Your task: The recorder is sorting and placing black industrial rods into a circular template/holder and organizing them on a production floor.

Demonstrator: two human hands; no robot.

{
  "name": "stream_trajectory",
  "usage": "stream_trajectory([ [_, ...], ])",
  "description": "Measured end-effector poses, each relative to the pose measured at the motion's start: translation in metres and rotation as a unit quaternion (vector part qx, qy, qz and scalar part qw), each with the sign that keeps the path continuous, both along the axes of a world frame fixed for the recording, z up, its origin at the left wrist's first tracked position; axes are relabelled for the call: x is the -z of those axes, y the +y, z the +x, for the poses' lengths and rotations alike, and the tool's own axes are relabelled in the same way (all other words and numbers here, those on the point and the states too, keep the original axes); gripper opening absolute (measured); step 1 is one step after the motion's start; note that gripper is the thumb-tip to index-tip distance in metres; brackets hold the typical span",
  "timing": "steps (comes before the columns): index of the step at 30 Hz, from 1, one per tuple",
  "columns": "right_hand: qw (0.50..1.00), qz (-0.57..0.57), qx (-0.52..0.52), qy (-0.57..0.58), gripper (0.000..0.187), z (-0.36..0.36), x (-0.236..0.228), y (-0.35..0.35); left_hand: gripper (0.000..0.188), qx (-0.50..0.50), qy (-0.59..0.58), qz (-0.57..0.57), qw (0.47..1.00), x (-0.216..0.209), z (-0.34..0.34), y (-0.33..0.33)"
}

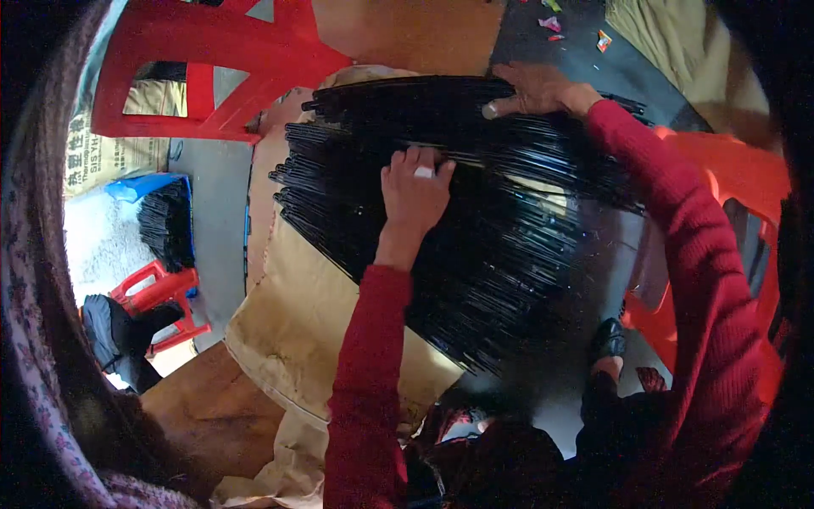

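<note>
Many thin black rods (475, 246), long and glossy, lie side by side in a broad heap before me. My left hand (415, 193) rests on the middle of the heap, its fingers curled down over some rods and a white wrap round one finger. At the far edge, my right hand (536, 90) lies across another layer of rods, thumb spread away from the fingers. What is under its palm stays hidden. Tan paper sacking (297, 318) lies beneath the heap.
A red plastic stool (246, 64) stands at far left, and another red seat (738, 174) at right. More black rods (163, 225) sit in a blue-edged container at left, near a smaller red stool (144, 284). Small scraps (604, 40) litter the far floor.
</note>
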State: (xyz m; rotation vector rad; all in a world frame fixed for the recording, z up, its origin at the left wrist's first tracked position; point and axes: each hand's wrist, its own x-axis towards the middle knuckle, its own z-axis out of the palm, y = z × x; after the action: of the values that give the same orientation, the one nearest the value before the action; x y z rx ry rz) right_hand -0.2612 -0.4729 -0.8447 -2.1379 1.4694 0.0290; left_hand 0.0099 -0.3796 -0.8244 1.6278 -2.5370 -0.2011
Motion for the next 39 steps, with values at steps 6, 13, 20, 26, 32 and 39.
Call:
stream_trajectory([
  [6, 0.997, 0.064, 0.021, -0.042, 0.094, 0.003, 0.007, -0.017, 0.028, -0.099, -0.014, 0.008, 0.995, 0.022, -0.013, -0.009],
  [13, 0.992, -0.094, -0.039, 0.076, 0.123, 0.001, -0.007, 0.045, 0.030, -0.104, 0.085, -0.044, 0.990, 0.018, 0.000, 0.002],
  [20, 0.968, -0.133, -0.042, 0.207, 0.138, 0.025, -0.013, 0.081, 0.029, -0.060, 0.099, -0.047, 0.992, 0.013, -0.005, -0.002],
  [26, 0.981, -0.112, -0.023, 0.155, 0.132, 0.016, -0.007, 0.057, 0.033, -0.049, 0.149, -0.018, 0.987, 0.004, -0.006, -0.001],
  [32, 0.989, -0.101, -0.020, 0.104, 0.121, 0.006, -0.005, 0.044, 0.031, -0.050, 0.095, -0.075, 0.991, 0.011, 0.000, 0.003],
  [39, 0.991, -0.127, -0.018, 0.045, 0.112, -0.005, 0.000, 0.033, 0.040, -0.128, -0.022, -0.042, 0.991, 0.028, 0.020, -0.023],
])
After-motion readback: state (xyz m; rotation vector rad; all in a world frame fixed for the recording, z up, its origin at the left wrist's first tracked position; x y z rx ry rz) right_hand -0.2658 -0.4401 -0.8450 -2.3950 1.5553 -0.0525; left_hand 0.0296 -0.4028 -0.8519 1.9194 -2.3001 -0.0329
